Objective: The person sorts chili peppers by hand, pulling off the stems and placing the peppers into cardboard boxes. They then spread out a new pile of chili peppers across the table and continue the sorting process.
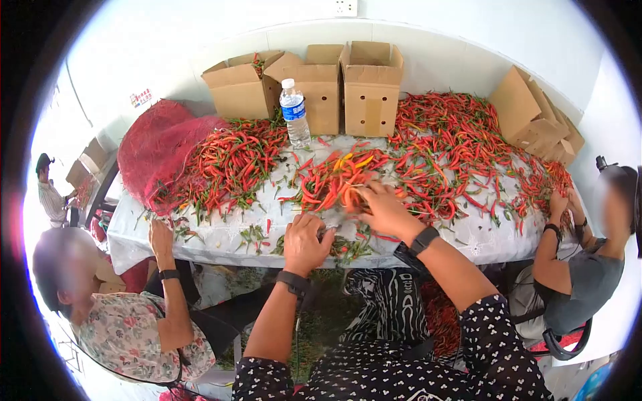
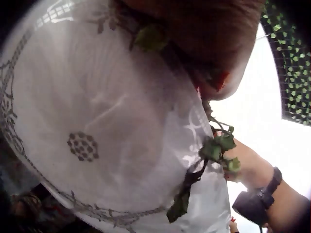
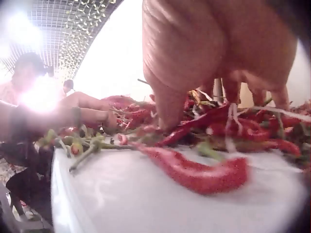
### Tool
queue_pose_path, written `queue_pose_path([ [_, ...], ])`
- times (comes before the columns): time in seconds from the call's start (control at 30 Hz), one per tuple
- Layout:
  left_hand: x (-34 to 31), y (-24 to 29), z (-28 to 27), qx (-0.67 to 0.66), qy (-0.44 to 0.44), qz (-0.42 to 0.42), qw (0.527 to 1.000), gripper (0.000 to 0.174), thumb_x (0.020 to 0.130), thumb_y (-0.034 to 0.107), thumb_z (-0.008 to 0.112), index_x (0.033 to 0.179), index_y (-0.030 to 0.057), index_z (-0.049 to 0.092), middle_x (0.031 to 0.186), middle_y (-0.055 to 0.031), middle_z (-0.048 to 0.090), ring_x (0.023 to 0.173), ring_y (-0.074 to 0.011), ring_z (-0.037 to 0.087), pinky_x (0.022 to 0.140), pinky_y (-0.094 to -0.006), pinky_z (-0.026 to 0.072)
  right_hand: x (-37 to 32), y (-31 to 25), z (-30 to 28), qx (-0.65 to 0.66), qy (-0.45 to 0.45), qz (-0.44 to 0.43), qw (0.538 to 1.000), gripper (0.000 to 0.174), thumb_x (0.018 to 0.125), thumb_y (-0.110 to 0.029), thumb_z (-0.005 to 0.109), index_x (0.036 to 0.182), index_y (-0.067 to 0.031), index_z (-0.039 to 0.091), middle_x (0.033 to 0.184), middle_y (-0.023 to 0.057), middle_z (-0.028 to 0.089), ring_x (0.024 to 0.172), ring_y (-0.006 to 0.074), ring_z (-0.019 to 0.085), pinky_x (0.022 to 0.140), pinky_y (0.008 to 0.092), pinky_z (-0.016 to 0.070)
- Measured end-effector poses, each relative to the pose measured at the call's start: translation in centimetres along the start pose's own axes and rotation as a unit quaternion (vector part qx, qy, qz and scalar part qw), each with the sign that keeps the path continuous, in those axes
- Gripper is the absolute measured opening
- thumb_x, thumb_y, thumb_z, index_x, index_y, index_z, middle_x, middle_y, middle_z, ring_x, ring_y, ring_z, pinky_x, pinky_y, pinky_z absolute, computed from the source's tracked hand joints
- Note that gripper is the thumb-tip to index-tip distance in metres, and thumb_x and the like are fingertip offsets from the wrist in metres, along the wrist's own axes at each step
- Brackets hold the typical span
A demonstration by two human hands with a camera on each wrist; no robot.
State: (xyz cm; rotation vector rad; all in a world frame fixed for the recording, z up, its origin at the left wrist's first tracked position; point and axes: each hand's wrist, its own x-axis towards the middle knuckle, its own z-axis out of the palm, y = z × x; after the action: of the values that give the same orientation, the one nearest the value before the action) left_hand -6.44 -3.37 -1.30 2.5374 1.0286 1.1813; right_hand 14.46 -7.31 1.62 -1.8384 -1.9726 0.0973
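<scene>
In the head view the left hand [image 1: 307, 244] rests near the front edge of the table, fingers loosely bent, beside green stems [image 1: 351, 248]. Only part of that left hand [image 2: 214, 39] shows, dark, in the left wrist view, and its fingertips are hidden. The right hand [image 1: 389, 212] reaches into a small heap of red peppers [image 1: 321, 184], blurred around the fingertips. From the right wrist view, the right hand [image 3: 214, 53] points its spread fingers down among the peppers, with no clear grip. A curved red pepper [image 3: 199, 172] lies in front of it on the white cover.
A water bottle [image 1: 295, 115] stands behind the heap, before cardboard boxes [image 1: 372, 90]. A red net sack [image 1: 157, 150] and more peppers [image 1: 234, 160] lie left; a wide pile [image 1: 455, 127] spreads right. People sit at both sides, their hands at the table [image 1: 221, 248].
</scene>
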Motion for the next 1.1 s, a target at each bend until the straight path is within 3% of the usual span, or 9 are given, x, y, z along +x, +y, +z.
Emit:
queue_pose_path([
  [0.07,0.0,0.1,-0.1,-0.007,0.005,0.006,1.000,0.019,0.070,0.018,0.065,0.070,0.0029,0.054,0.071,-0.0097,0.052,0.073,-0.0308,0.050,0.064,-0.0429,0.0403,1.3,-0.4,1.6,-0.041,0.049,-0.040,0.997,0.052,0.070,-0.020,0.066,0.118,-0.0095,0.048,0.119,0.0186,0.044,0.110,0.0411,0.041,0.090,0.0491,0.0357],
  [0.1,0.0,0.2,-0.1,-0.017,0.014,0.009,1.000,0.018,0.070,0.016,0.066,0.070,0.0028,0.054,0.071,-0.0101,0.053,0.072,-0.0310,0.051,0.065,-0.0429,0.0411,1.5,-1.6,0.8,-0.004,0.013,-0.024,1.000,0.047,0.071,-0.017,0.064,0.115,-0.0094,0.050,0.118,0.0190,0.045,0.106,0.0404,0.043,0.089,0.0487,0.0368],
  [0.23,-0.4,-0.3,0.1,-0.017,0.034,0.066,0.997,0.019,0.067,0.017,0.068,0.071,0.0045,0.055,0.074,-0.0082,0.055,0.069,-0.0288,0.053,0.064,-0.0412,0.0427,2.6,-3.1,2.2,0.012,0.033,-0.058,0.998,0.049,0.071,-0.010,0.060,0.118,-0.0105,0.049,0.120,0.0205,0.043,0.107,0.0404,0.043,0.088,0.0474,0.0389],
  [0.4,-0.5,1.4,-1.2,-0.089,-0.028,0.015,0.996,0.026,0.066,0.019,0.069,0.085,0.0046,0.060,0.079,-0.0088,0.057,0.072,-0.0286,0.055,0.068,-0.0400,0.0438,2.0,-3.1,2.1,0.091,0.019,-0.100,0.991,0.048,0.071,0.000,0.053,0.119,-0.0049,0.047,0.123,0.0209,0.040,0.112,0.0378,0.040,0.094,0.0417,0.0358],
  [0.47,-0.7,1.2,-0.9,-0.098,-0.035,0.053,0.993,0.030,0.066,0.022,0.070,0.090,0.0050,0.061,0.084,-0.0093,0.057,0.076,-0.0284,0.054,0.069,-0.0397,0.0430,1.6,-1.2,2.5,0.098,0.098,-0.175,0.975,0.047,0.071,-0.002,0.053,0.117,-0.0041,0.049,0.123,0.0195,0.042,0.112,0.0381,0.040,0.096,0.0413,0.0340],
  [0.67,-1.5,2.9,-0.3,-0.082,-0.051,0.087,0.992,0.039,0.065,0.026,0.071,0.096,0.0064,0.060,0.097,-0.0089,0.055,0.086,-0.0281,0.052,0.075,-0.0387,0.0392,-4.2,4.1,-2.4,0.022,0.117,-0.042,0.992,0.045,0.072,-0.013,0.061,0.115,-0.0060,0.052,0.122,0.0179,0.044,0.116,0.0348,0.038,0.096,0.0416,0.0324],
  [0.93,-4.1,1.7,-1.6,-0.068,-0.030,0.041,0.996,0.011,0.064,0.004,0.059,0.075,0.0028,0.054,0.080,-0.0110,0.053,0.078,-0.0313,0.050,0.070,-0.0397,0.0406,-10.0,9.9,-2.6,-0.026,0.120,0.063,0.990,0.041,0.072,-0.016,0.063,0.111,-0.0101,0.055,0.123,0.0153,0.043,0.116,0.0339,0.038,0.097,0.0478,0.0278],
  [1.07,-4.8,-0.6,-4.2,-0.020,-0.062,-0.011,0.998,0.011,0.065,0.000,0.057,0.076,0.0013,0.054,0.079,-0.0134,0.053,0.075,-0.0315,0.051,0.067,-0.0383,0.0419,-8.8,10.4,-3.4,-0.066,0.147,0.089,0.983,0.025,0.071,-0.013,0.062,0.096,-0.0084,0.062,0.111,0.0101,0.050,0.109,0.0317,0.042,0.088,0.0471,0.0346],
  [1.1,-4.3,-0.3,-5.0,-0.014,-0.068,-0.037,0.997,0.012,0.067,0.000,0.055,0.079,0.0012,0.054,0.081,-0.0141,0.054,0.078,-0.0325,0.053,0.068,-0.0391,0.0426,-8.2,8.9,-4.0,-0.055,0.178,0.067,0.980,0.016,0.070,-0.013,0.062,0.084,-0.0071,0.064,0.096,0.0093,0.056,0.097,0.0297,0.050,0.080,0.0423,0.0402],
])
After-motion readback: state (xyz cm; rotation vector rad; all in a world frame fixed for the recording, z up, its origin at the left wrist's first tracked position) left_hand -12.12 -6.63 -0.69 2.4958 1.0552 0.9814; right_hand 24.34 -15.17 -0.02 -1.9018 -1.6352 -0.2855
